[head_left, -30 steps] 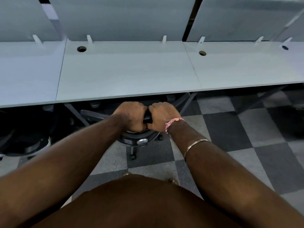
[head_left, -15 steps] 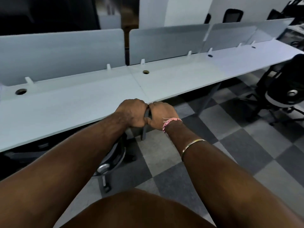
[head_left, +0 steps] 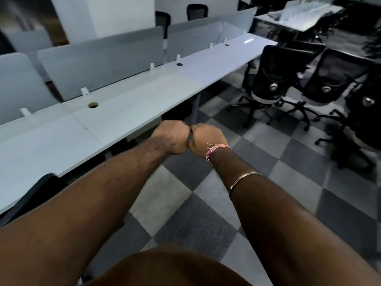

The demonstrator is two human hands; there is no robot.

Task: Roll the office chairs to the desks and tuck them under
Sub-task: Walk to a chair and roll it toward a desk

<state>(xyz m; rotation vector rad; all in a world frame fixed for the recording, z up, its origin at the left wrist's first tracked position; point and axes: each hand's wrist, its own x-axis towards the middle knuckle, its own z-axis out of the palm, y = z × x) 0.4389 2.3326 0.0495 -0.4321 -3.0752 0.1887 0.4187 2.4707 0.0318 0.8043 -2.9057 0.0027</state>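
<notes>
- We are looking down from head height along a long white desk [head_left: 127, 112] running from the lower left to the upper right, with grey divider panels [head_left: 101, 60] standing along its far edge.
- We are holding both arms straight out, fists meeting just off the desk's near edge, over the chequered floor [head_left: 288, 157].
- Our left hand [head_left: 172, 137] and right hand [head_left: 206, 137] are curled tight with knuckles touching; something small and dark is showing in the gap between them, but we cannot tell whether they are clutching anything.
- A pink thread band [head_left: 218, 148] and a thin metal bangle [head_left: 244, 179] are sitting on the right wrist and forearm.
- Several black office chairs are waiting well apart from us, beyond the desk's far right corner: the nearest chair [head_left: 274, 79] with a mesh back, and a second chair [head_left: 334, 77] beside it.
- A dark curved shape [head_left: 35, 193], probably a chair back, is showing under the desk's near edge at the lower left.
- We are judging that these chairs will roll easily on castors but may swivel and drift, since the seat is turning freely on its post.
- We are judging the stiff top rim of the backrest to be the best hold, both hands spread wide for steering; armrests may catch the desk edge.
</notes>
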